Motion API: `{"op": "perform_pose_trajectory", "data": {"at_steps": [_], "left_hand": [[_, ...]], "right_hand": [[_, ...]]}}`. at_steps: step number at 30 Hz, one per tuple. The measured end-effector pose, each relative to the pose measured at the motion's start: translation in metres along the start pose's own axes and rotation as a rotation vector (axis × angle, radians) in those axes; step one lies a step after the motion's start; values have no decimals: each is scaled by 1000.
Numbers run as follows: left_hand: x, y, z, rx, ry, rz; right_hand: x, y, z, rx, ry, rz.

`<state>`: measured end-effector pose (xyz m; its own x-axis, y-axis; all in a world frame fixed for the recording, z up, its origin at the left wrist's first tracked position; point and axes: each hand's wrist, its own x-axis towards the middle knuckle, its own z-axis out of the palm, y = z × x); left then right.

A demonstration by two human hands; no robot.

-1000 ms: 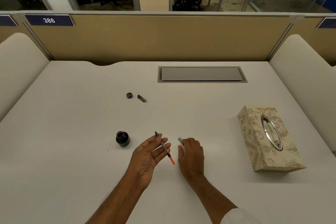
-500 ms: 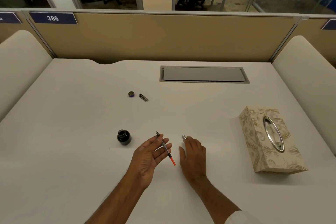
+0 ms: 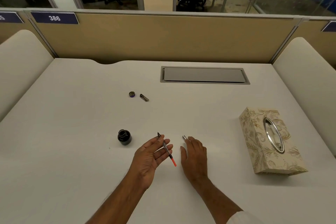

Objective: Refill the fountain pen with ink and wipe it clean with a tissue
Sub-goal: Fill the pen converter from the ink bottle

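Low in the centre of the frame, the left hand (image 3: 151, 156) lies palm-up over the white worktop (image 3: 72, 151), its fingers loosely spread. Across those fingers rests the slim fountain pen section with a dark nib and an orange-red converter end (image 3: 166, 148): the nib points up-frame past the fingertips, the orange end sticks out down-frame toward the right hand. The thumb is near the nib end, yet whether it presses the pen cannot be told.

Just right of it, the right hand (image 3: 195, 156) lies palm-down, fingers together and flat. A small silver metal pen part (image 3: 184, 137) peeks out at its fingertips, touching or just beside them; no closed grip on it shows.

Left of the left hand, near but apart, stands the small, round, open bottle of dark ink (image 3: 124, 136). Further up-frame, centre-left, lie the little round bottle cap with a purple rim (image 3: 132, 94) and, just beside it, a short dark cylindrical pen piece (image 3: 144, 97). At the right of the frame sits the cream floral tissue box with an oval silver opening (image 3: 271, 140), well apart from both hands.
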<state>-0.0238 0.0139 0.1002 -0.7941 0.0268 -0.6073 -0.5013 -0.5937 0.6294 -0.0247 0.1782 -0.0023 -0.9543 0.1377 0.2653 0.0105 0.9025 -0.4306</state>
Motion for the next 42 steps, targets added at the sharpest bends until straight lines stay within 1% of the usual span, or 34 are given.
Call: {"op": "perform_pose_trajectory", "data": {"at_steps": [9,19,22,26,28,30,36,38,42], "left_hand": [[-1,3,2,-6,-3,3],[-4,0,1,-1,-1,10],[-5,2,0,-12,-3,12],[-8,6,-2,-34,-11,22],[-9,9,-4,-46,-13,28],[-10,11,-5,-61,-15,31],[-13,18,-9,-85,-31,32],[-14,22,-12,-104,-38,29],[-16,30,-21,-174,-38,20]], "right_hand": [[2,0,0,33,35,-5],[2,1,-5,110,41,42],[0,-4,-15,216,90,117],[-13,-21,-38,492,103,327],[-20,-34,-53,635,55,415],[-28,-47,-67,721,-24,495],[-37,-88,-97,985,-362,667],[-37,-99,-102,1034,-406,710],[-32,-115,-105,1057,-415,738]]}}
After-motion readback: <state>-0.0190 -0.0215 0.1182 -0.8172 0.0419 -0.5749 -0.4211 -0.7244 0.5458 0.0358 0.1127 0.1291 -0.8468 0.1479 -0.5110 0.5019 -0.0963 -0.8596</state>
